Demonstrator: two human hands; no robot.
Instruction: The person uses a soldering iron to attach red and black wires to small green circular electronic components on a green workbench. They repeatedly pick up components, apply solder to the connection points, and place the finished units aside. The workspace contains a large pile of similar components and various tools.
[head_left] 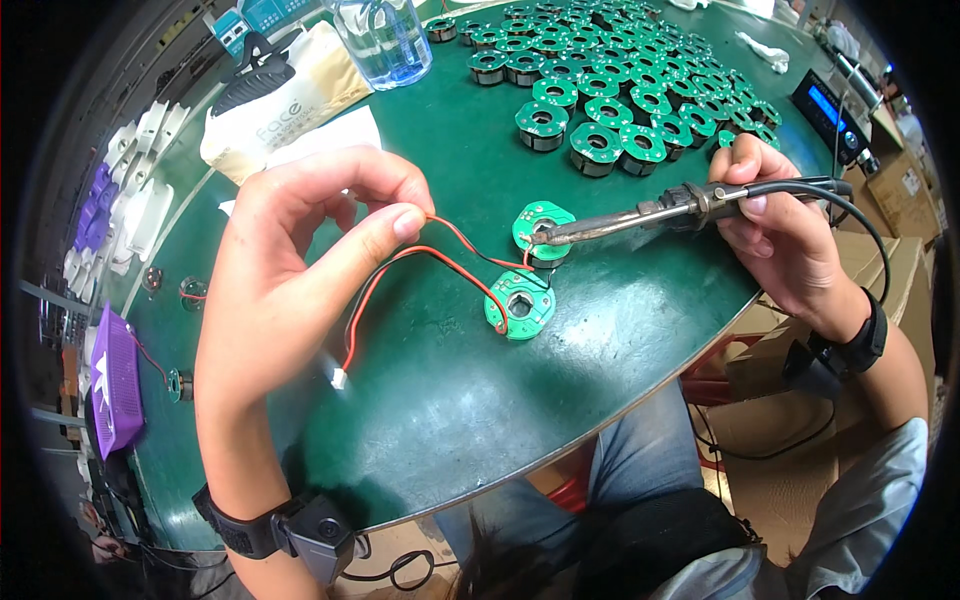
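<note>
My left hand [285,255] pinches a pair of thin red and black wires [455,233] between thumb and fingertips. These wires run right to a small round green circuit board [540,213] with a hole in its middle. In my right hand [775,225] is a soldering iron [640,217], its tip at the wire end on that board. Just nearer to me lies a second round green board [527,318]. A red and black lead [420,252] joined to it loops left under my left fingers and ends in a white plug [339,378].
Many coil parts with round green boards [603,110] stand at the back. A soldering station [832,112] sits far right. Tissue pack [290,95] and clear water container [380,45] stand back left. A purple basket [118,385] and single coil [180,385] are at left.
</note>
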